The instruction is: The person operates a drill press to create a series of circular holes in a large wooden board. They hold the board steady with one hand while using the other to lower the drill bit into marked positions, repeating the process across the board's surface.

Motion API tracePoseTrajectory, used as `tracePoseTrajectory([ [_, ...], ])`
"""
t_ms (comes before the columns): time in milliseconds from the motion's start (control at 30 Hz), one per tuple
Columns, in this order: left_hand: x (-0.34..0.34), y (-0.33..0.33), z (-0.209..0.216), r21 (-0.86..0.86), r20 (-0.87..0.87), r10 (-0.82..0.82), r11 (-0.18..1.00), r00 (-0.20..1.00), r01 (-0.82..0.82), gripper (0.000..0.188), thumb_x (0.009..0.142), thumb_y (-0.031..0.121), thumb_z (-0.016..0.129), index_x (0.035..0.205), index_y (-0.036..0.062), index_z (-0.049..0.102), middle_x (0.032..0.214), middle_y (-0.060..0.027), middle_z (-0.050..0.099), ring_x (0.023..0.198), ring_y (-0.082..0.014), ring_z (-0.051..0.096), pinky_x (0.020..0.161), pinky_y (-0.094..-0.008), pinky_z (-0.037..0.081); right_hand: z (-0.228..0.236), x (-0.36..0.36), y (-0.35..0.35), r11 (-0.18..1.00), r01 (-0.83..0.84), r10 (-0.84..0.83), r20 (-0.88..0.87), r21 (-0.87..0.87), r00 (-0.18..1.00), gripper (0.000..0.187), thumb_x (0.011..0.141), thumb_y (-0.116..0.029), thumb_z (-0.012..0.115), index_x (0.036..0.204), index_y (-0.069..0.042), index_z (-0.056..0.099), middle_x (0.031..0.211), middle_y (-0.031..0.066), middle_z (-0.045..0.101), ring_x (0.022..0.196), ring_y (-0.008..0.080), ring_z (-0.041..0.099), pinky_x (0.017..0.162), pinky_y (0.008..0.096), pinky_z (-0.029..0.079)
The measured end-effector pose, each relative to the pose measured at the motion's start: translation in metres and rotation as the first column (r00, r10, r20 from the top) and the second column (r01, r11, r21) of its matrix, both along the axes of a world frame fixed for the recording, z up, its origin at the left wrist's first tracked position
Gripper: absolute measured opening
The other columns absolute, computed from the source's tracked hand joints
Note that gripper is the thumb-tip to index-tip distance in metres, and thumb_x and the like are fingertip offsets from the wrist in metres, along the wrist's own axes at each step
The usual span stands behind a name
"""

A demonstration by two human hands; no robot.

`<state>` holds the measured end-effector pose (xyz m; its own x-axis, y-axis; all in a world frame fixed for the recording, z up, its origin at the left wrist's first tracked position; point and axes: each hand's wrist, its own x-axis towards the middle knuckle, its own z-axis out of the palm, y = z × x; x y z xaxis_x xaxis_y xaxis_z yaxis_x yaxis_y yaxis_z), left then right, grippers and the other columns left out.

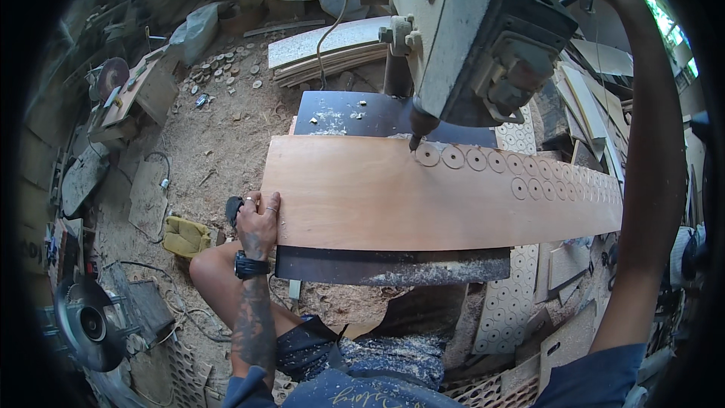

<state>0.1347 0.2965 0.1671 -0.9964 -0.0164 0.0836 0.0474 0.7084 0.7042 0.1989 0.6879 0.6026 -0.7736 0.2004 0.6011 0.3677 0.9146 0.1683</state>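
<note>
My left hand (259, 223), wearing rings, grips the left end of a long, thin wooden board (340, 189), with fingertips showing on its top face. The board lies across a dark drill press table (393, 266). Round cuts with centre holes run in two rows along its right half. Over the upper edge, just left of the first circle (427, 154), stands the tool in the drill press chuck (417, 134); whether it touches the wood I cannot tell. My right arm (642, 181) reaches up past the drill press head (483, 38); its hand lies beyond the top edge.
Stacked boards (332, 53) lie behind the table. Loose wooden discs (226, 66) and sawdust cover the floor. At the lower left is a machine with a round blade (92, 323); a yellow cushion-like thing (186, 236) sits beside my knee. Punched offcut strips (504, 310) lie at right.
</note>
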Motion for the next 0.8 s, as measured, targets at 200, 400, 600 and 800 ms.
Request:
tracePoseTrajectory([
  [200,0.005,0.008,-0.012,-0.074,-0.103,-0.020,0.997,0.994,0.012,0.047,0.091,0.044,0.068,0.107,0.0008,0.067,0.090,-0.0210,0.070,0.086,-0.0323,0.066,0.077,-0.0419,0.050,0.001,0.000,0.007,0.997,0.065,-0.064,0.029,-0.033,0.998,0.025,0.090,-0.023,0.062,0.090,-0.001,0.075,0.083,0.0138,0.073,0.077,0.0215,0.069,0.075,0.0378,0.052],
  [400,0.009,0.013,-0.016,-0.123,-0.172,-0.021,0.992,0.985,-0.001,0.047,0.091,0.046,0.068,0.108,0.0019,0.067,0.085,-0.0203,0.071,0.079,-0.0318,0.070,0.072,-0.0407,0.053,0.004,0.000,-0.001,0.996,0.082,-0.081,0.043,-0.026,0.996,0.026,0.091,-0.024,0.062,0.090,-0.001,0.075,0.082,0.0135,0.073,0.075,0.0208,0.068,0.073,0.0375,0.052],
  [600,0.010,0.016,-0.015,-0.132,-0.150,0.002,0.991,0.989,-0.022,0.047,0.090,0.047,0.068,0.108,0.0030,0.068,0.085,-0.0204,0.071,0.080,-0.0323,0.071,0.072,-0.0410,0.053,0.005,0.002,-0.005,0.980,0.159,-0.152,0.069,-0.121,0.986,0.027,0.093,-0.026,0.062,0.092,-0.002,0.075,0.082,0.0120,0.072,0.074,0.0184,0.067,0.072,0.0370,0.052],
  [800,0.008,0.015,-0.019,-0.095,-0.166,0.000,0.995,0.986,-0.016,0.043,0.091,0.042,0.069,0.104,0.0015,0.068,0.081,-0.0172,0.071,0.073,-0.0254,0.070,0.068,-0.0370,0.053,0.002,0.007,-0.010,0.979,0.159,-0.154,0.044,-0.126,0.987,0.028,0.094,-0.028,0.063,0.094,-0.002,0.075,0.082,0.0120,0.072,0.074,0.0185,0.067,0.072,0.0364,0.053],
])
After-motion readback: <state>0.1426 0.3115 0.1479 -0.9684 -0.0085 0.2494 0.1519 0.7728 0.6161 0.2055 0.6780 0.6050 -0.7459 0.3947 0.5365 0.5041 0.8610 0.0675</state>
